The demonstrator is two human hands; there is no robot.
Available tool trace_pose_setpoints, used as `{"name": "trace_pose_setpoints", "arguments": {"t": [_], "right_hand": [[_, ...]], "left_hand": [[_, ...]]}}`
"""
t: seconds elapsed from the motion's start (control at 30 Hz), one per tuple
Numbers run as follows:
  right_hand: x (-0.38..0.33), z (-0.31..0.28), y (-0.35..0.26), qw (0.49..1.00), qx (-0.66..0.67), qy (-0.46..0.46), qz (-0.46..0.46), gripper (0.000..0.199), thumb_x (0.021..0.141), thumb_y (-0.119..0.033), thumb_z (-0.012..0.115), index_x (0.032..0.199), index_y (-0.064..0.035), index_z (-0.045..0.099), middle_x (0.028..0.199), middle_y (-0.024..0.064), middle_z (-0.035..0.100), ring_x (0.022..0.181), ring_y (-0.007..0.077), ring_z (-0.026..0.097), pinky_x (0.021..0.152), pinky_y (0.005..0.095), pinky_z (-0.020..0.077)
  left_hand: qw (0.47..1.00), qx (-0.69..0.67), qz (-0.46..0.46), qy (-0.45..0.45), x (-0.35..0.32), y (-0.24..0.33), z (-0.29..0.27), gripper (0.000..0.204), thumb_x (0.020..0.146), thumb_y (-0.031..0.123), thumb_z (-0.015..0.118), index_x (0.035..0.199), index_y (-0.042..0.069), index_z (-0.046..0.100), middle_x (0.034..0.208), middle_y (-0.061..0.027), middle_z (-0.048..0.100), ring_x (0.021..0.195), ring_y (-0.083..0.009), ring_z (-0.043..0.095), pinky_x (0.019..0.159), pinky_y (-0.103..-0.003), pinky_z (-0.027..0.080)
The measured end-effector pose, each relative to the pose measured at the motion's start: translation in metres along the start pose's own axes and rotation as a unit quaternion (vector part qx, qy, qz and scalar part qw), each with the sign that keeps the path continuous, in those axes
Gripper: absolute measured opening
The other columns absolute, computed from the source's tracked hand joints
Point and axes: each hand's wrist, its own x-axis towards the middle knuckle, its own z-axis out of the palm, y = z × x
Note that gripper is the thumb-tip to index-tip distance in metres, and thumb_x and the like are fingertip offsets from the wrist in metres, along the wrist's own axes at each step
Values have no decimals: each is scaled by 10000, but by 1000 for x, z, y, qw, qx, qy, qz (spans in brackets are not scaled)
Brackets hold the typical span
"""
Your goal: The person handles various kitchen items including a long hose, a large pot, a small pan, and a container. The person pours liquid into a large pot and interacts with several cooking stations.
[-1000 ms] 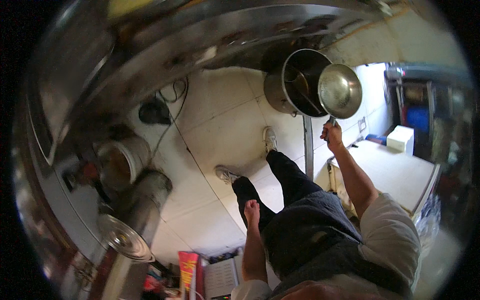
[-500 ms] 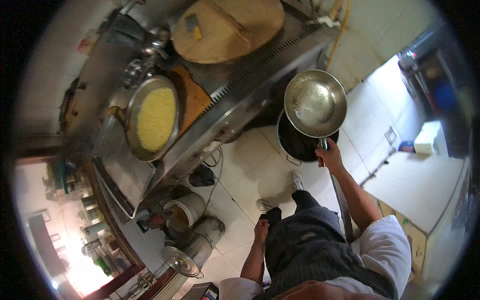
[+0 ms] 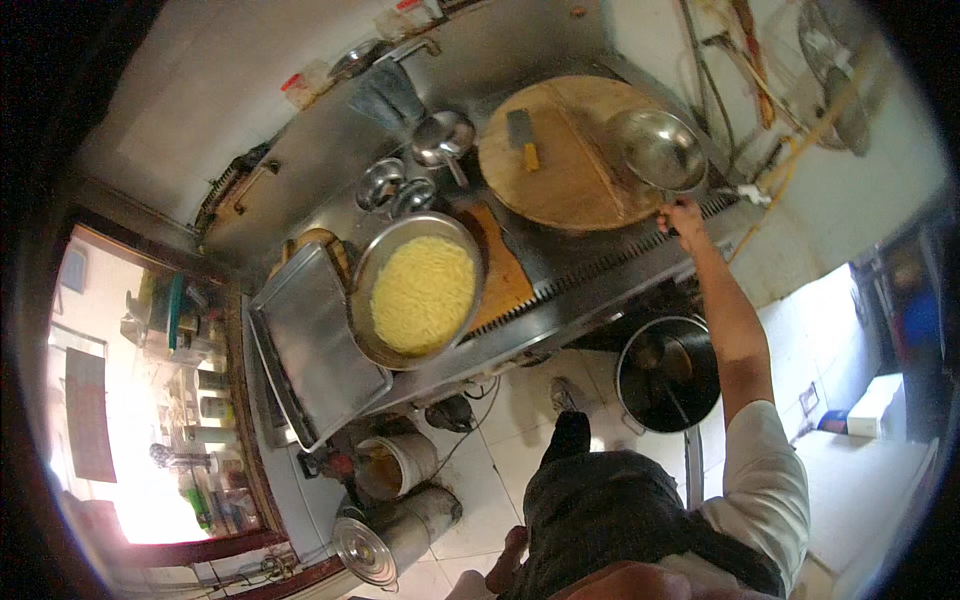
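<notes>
At the far right of the counter, my right hand is closed round the handle of a metal frying pan. The pan overlaps the right side of a large round wooden board; whether it rests there or hangs just above, I cannot tell. A cleaver with a yellow handle lies on that board. My left hand hangs low beside my dark apron, and its fingers do not show clearly. Left of the board, a wide metal basin holds yellow shreds or strips.
A metal tray lies at the counter's left end. Small steel bowls and a steel ladle or pan stand behind the basin. Below are a dark pot, a white bucket and a metal canister.
My right hand has carried the frying pan forward, from above the dark pot to the right side of the round board. The view has shifted toward the counter.
</notes>
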Motion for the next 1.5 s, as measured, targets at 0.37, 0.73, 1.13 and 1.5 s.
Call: {"name": "trace_pose_setpoints", "arguments": {"t": [0.37,0.73,1.13,1.5], "right_hand": [[190,0,59,994,-89,-27,-51,93,846,-92,539,802,-12,558,641,71,542,491,151,470,445,303,392],[275,-11,44,831,-412,234,-290,338,858,-267,513,1020,26,557,859,127,583,731,269,502,670,375,414],[38,160,52,908,-233,12,-349,148,846,-95,534,973,-25,565,844,64,558,756,168,537,641,277,453],[-17,247,92,953,-107,-244,-145,166,860,-190,568,931,-42,547,840,45,560,737,130,545,658,272,467]], "left_hand": [[970,-195,141,-16,94,135,-107,254,795,199,512,946,4,574,830,-129,638,768,-149,622,581,-312,495],[991,-62,102,66,85,214,-82,281,745,277,615,906,48,631,921,-159,636,904,-307,598,741,-359,470],[993,-11,-25,116,55,211,-34,385,751,373,558,907,34,652,938,-193,634,881,-348,603,764,-407,476],[989,-44,-44,131,46,187,-36,380,780,371,534,947,41,622,962,-189,626,925,-327,594,792,-403,464]]}}
